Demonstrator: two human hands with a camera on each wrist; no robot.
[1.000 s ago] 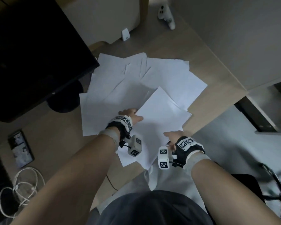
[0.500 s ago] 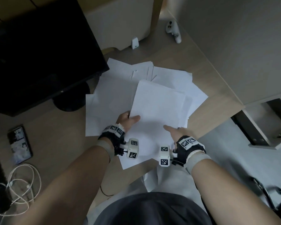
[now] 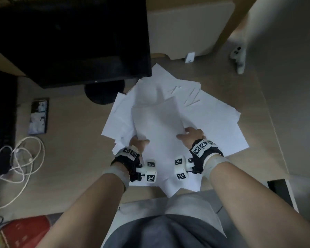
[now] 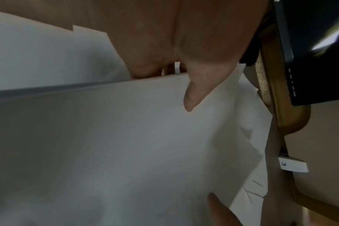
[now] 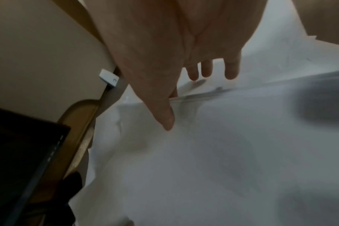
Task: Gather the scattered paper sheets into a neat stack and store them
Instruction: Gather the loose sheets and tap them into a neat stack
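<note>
Both hands are on one sheet, raised a little over the pile at desk centre. Left hand pinches its 8 o'clock edge, thumb on top and fingers underneath per the left wrist view. Right hand pinches the 4 o'clock edge: thumb on top, some fingers tucked under, the rest hang loosely over the pile. A grip on opposite edges likely keeps the sheet flat and lets them square it before laying it down.

The pile is fanned, corners sticking out at all angles, the near corner overhanging the desk edge at 6 o'clock. The monitor stands at 11 o'clock, its foot just beside the far-left sheets, so there's little room to spread that way.

Judgement: early in gathering, nothing aligned yet, storage not started. Risk: thin paper buckles or slides off the overhang if pushed.

The phone and cable at 9 o'clock are well apart from the paper.
</note>
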